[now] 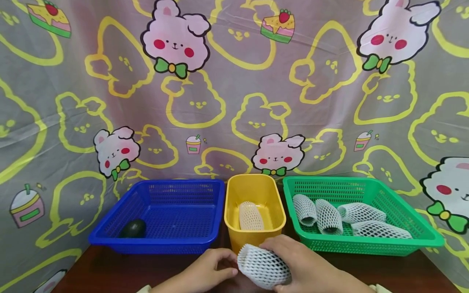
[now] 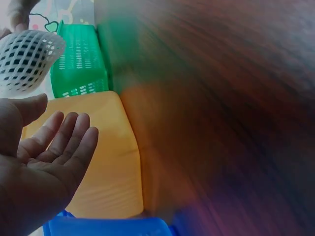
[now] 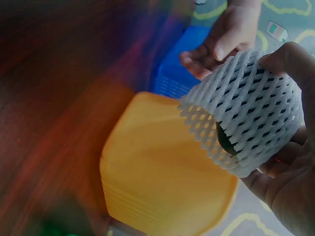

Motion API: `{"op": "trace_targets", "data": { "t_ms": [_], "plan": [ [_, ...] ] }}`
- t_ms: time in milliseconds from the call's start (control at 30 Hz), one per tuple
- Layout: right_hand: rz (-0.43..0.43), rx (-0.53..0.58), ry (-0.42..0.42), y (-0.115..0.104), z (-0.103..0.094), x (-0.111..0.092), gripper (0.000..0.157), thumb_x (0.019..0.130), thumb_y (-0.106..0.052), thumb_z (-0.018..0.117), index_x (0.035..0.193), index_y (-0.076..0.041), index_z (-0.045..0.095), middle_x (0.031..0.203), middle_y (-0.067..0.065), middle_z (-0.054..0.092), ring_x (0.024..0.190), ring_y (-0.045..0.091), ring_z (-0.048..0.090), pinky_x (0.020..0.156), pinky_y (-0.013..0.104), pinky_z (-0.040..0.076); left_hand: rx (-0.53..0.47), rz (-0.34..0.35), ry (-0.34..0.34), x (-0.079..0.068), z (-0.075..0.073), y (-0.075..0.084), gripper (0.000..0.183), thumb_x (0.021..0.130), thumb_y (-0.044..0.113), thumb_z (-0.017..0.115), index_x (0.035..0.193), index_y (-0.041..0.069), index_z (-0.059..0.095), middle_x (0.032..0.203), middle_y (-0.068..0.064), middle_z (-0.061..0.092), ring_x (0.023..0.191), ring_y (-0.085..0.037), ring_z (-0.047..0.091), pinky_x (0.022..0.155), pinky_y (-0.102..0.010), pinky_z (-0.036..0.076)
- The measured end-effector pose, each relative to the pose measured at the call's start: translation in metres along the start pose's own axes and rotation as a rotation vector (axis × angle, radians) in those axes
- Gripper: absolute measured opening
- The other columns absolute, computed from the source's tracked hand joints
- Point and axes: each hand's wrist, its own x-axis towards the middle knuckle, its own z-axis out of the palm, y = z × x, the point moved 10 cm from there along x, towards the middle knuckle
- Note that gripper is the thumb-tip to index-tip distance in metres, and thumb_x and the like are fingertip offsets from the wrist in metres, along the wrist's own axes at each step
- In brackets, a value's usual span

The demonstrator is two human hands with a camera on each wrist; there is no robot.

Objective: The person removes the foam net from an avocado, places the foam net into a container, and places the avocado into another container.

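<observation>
Before the yellow bin (image 1: 239, 239), over the worktop (image 1: 110, 268), a white foam net sleeve (image 1: 264, 266) around a dark fruit (image 3: 224, 140) is held by the grip of the right hand (image 1: 298, 260), its long axis slanted crosswise, its open mouth pointed toward the left hand (image 1: 210, 266), whose grip is relaxed

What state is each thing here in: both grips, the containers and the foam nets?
Right grip: holding a net.
Left grip: open, fingers relaxed, holding nothing.
Held net: open-ended, dark object partly visible inside.
Blue basket: upright, holds one unwrapped dark green fruit.
Yellow bin: upright, one net inside.
Green basket: upright, four nets; contents unclear.
</observation>
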Motion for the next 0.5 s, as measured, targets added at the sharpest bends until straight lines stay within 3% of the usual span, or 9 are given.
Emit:
{"op": "trace_targets", "data": {
  "t_ms": [133, 400, 500],
  "plan": [
    [0.054, 0.066, -0.076, 0.011, 0.015, 0.003, 0.063, 0.081, -0.05, 0.074, 0.133, -0.033, 0.043, 0.124, -0.014, 0.05, 0.107, 0.008, 0.049, 0.092, 0.03, 0.048, 0.025, -0.006, 0.017, -0.005, -0.005, -0.005, 0.01, 0.09, 0.013, 0.068, 0.1, 0.01, 0.069, 0.093, 0.009, 0.066, 0.083, -0.002, 0.06, 0.072, -0.023, 0.051],
    [0.077, 0.143, -0.153, 0.026, 0.044, 0.011, 0.059, 0.079, -0.053, 0.074, 0.128, -0.032, 0.047, 0.118, -0.016, 0.052, 0.104, 0.005, 0.049, 0.089, 0.028, 0.047, 0.048, -0.081, 0.064, -0.012, -0.015, -0.017, 0.008, 0.091, 0.016, 0.068, 0.097, 0.012, 0.068, 0.088, 0.012, 0.065, 0.08, -0.002, 0.06, 0.068, -0.023, 0.05],
    [0.056, 0.124, -0.176, 0.03, 0.053, 0.014, 0.06, 0.079, -0.054, 0.074, 0.128, -0.03, 0.049, 0.118, -0.016, 0.052, 0.104, 0.004, 0.049, 0.088, 0.027, 0.047, 0.043, -0.108, 0.073, -0.013, -0.017, -0.019, 0.007, 0.091, 0.018, 0.069, 0.096, 0.013, 0.069, 0.087, 0.012, 0.065, 0.079, -0.002, 0.059, 0.067, -0.023, 0.05]
  ]
}}
